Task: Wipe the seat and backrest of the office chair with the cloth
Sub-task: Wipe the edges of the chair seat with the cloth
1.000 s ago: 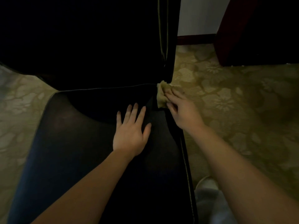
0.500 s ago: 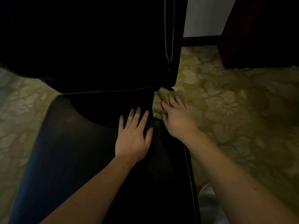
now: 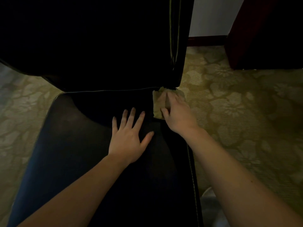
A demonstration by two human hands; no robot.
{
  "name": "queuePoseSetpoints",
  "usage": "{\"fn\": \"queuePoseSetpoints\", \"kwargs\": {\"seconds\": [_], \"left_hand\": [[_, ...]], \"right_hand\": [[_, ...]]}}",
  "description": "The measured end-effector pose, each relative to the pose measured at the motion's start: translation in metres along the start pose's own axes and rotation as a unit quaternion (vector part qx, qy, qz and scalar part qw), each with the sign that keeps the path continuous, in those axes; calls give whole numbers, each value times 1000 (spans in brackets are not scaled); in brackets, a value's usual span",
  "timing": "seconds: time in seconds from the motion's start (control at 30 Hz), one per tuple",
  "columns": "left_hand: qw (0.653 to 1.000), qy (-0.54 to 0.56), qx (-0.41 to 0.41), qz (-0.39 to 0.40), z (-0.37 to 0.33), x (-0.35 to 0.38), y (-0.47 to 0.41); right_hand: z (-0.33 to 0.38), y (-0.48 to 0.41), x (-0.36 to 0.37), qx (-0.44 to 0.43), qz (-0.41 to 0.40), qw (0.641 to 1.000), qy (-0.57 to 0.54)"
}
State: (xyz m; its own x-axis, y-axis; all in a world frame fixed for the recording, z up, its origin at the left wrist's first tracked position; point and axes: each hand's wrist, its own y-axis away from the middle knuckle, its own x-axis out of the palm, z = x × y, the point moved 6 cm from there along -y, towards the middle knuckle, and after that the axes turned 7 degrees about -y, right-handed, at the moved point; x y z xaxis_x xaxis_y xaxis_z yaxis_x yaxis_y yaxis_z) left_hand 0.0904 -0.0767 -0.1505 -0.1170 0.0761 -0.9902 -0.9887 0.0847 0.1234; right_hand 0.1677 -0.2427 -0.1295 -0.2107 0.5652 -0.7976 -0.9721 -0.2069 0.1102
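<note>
Since the earlier frames the right hand (image 3: 177, 115) has shifted inward from the seat's right edge and now lies over the small pale yellow-green cloth (image 3: 157, 104). Its fingers are laid fairly flat on the fabric and press it down, with the thumb on the lower part; nothing is clenched. Cloth located at the rear right corner of the dark padded seat (image 3: 73, 153), touching the foot of the black upholstered backrest (image 3: 98, 46). Left hand (image 3: 129, 140) rests palm down on the seat just beside the cloth, fingers straight and spread, holding nothing. Patterned olive floral carpet (image 3: 237, 112) surrounds the chair. Dark red wooden furniture (image 3: 262, 30) stands at upper right, against a pale wall (image 3: 209, 17).
</note>
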Motion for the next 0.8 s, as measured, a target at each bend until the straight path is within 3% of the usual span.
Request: {"fn": "queuePoseSetpoints", "kwargs": {"seconds": [0.23,0.33,0.6,0.8], "left_hand": [[1000,7,0,-19,1,4,2],[999,10,3,-30,0,4,3],[999,19,1,-43,1,6,3],[999,24,-9,-43,2,5,2]], "right_hand": [[2,9,8,30,86,991,101],[6,20,3,79,74,985,132],[0,6,18,97,49,992,59],[-5,-3,15,70,61,992,82]]}}
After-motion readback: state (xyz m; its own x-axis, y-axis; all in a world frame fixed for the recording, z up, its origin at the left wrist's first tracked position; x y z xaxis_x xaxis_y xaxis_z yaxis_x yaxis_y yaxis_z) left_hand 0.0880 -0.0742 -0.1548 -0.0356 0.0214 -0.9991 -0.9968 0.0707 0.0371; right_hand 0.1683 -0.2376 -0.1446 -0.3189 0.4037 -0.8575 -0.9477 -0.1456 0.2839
